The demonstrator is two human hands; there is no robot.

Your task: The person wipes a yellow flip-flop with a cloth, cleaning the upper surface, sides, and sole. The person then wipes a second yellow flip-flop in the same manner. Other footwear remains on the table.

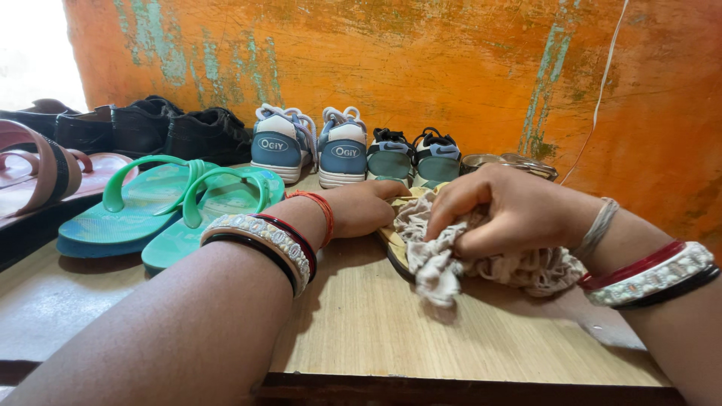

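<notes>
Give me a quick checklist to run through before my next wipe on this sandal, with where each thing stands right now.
1. Left hand steadies the sandal: ok, it rests on it.
2. Right hand has the cloth: ok, bunched in the fingers.
3. Cloth meets the sandal: ok, it lies over the sandal.
4. Sandal sits fully on the shelf: ok, well back from the front edge.
5. Room beside it: not ok, the green flip-flops lie right beside the left wrist.
6. Sandal surface clean: cannot tell, hands and cloth hide most of it.
</notes>
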